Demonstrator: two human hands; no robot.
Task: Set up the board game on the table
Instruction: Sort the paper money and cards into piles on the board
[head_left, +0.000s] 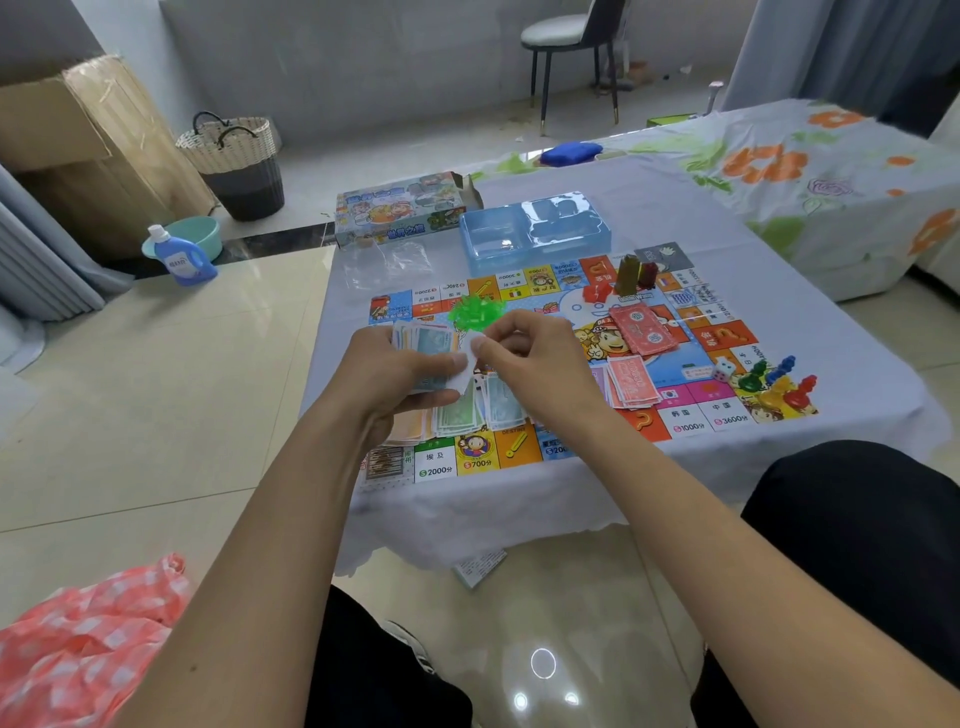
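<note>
Hands meet over the board (545, 332), which lies flat and colourful on the table (779, 364). Left hand (384, 369) clamps a wad of notes (431, 343), and right hand (524, 353) pinches a white slip (467, 371) off it, probably sorting cash into the piles (467, 410) underneath. Pawns (774, 384) wait near the corner.

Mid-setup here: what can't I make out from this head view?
- Notes under the left hand and right hand: values hidden by the hands.
- White slip in their grip: face unreadable.
- Green pieces: blurred heap, uncountable.
- Dice: pips too small.
</note>
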